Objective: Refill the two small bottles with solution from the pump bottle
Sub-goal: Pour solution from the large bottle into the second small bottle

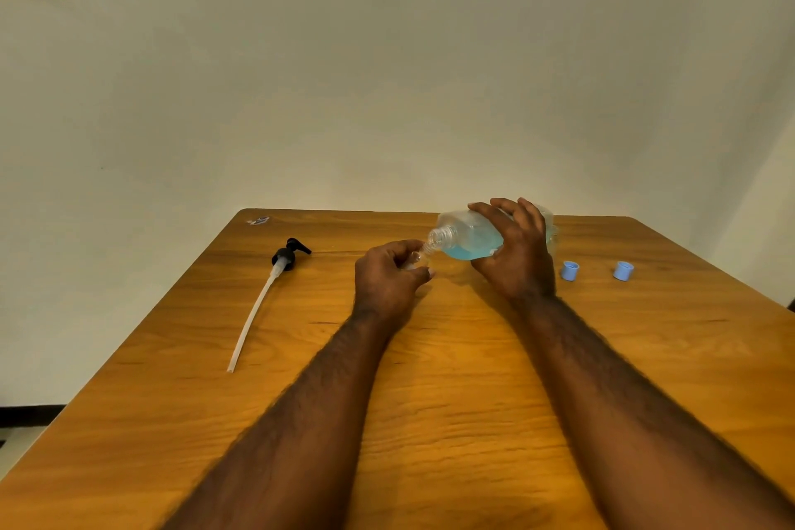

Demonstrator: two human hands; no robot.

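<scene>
Head view: right hand [518, 260] around tilted pump bottle [466, 235], left hand [387, 280] tight on small bottle [419, 254], midway between table [451, 400] side edges.

Single wide-angle view from my head, facing forward and down.
My forearms [301, 422] rise from the bottom edge; my left hand [389, 278] and right hand [518, 256] sit close, just below mid-frame. The table [473, 400] fills the lower half, a pale wall [387, 56] the upper.

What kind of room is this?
Hard to tell, probably a plain workroom: a wooden table against a bare wall, and a big bottle of blue liquid tipped toward a small bottle.
</scene>
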